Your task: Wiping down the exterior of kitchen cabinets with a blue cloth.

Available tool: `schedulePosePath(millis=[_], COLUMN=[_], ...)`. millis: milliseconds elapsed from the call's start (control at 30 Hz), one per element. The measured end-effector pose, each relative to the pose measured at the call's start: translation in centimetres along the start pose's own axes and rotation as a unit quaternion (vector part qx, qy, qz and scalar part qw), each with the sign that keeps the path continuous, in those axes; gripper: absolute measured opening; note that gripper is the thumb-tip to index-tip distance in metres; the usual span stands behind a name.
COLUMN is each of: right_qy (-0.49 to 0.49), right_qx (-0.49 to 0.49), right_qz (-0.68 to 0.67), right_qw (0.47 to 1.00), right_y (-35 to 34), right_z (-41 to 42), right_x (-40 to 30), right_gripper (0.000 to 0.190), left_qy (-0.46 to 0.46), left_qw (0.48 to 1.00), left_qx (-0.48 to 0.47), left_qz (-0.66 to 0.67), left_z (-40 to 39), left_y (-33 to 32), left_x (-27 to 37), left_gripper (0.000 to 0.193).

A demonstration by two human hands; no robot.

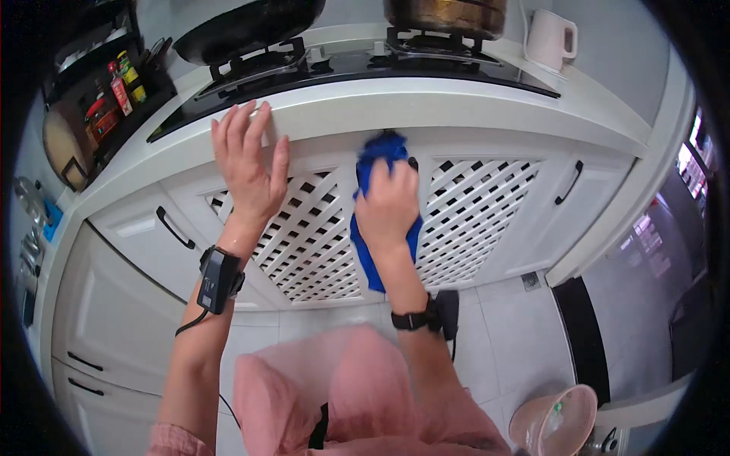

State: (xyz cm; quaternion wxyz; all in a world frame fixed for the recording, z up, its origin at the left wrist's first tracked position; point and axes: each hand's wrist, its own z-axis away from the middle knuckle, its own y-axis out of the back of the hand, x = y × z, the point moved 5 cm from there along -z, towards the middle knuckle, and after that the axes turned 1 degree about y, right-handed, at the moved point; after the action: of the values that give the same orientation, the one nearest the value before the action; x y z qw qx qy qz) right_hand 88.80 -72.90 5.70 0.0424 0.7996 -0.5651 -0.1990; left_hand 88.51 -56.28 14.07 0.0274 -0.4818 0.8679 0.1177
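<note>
My right hand (pixel 388 208) is closed on a blue cloth (pixel 368 256), which lies against the white cabinet doors at the gap between two lattice panels, just beside a black door handle (pixel 413 164). Part of the cloth hangs down below the hand. My left hand (pixel 248 157) holds nothing; its fingers are spread and rest on the front edge of the white countertop (pixel 342 111), left of the cloth. Both wrists wear black strapped devices.
Above the counter edge is a black gas hob (pixel 353 65) with a black wok (pixel 251 28) and a metal pot (pixel 447 17). A pale electric kettle (pixel 547 41) stands at right. Bottles (pixel 120 88) stand on a left shelf. A pink waste bin (pixel 527 424) sits on the floor at lower right.
</note>
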Motion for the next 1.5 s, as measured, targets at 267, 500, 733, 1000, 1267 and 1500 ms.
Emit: schedulePosePath(millis=[267,500,733,1000,1267,1500], right_qy=[-0.023,-0.149,0.016,0.063,0.051,0.039], right_qx=[-0.251,-0.389,-0.036,-0.205,0.032,0.188], right_qz=[0.038,-0.1,-0.091,-0.076,-0.081,0.123], right_qw=[0.967,0.903,0.995,0.974,0.995,0.974], right_y=[-5.6,-4.6,-1.5,-3.8,5.0,5.5], right_z=[21.6,23.3,5.3,19.4,0.6,-2.5], right_x=[6.0,8.0,2.3,9.1,9.6,20.4], right_gripper=[0.022,0.06,0.061,0.035,0.04,0.034], left_qy=[-0.034,-0.058,-0.09,-0.085,0.045,0.124], left_qw=[0.997,0.993,0.987,0.982,0.99,0.962], left_qx=[0.051,0.082,0.088,0.113,0.125,-0.137], left_qz=[-0.042,-0.059,-0.098,-0.125,0.053,0.203], left_z=[0.4,0.8,0.8,0.9,1.6,4.9], left_y=[-0.6,-1.5,-1.6,-1.5,-2.7,-8.1], left_x=[-0.6,-1.0,-1.3,-0.6,7.7,19.4], left_gripper=[0.036,0.039,0.038,0.037,0.039,0.045])
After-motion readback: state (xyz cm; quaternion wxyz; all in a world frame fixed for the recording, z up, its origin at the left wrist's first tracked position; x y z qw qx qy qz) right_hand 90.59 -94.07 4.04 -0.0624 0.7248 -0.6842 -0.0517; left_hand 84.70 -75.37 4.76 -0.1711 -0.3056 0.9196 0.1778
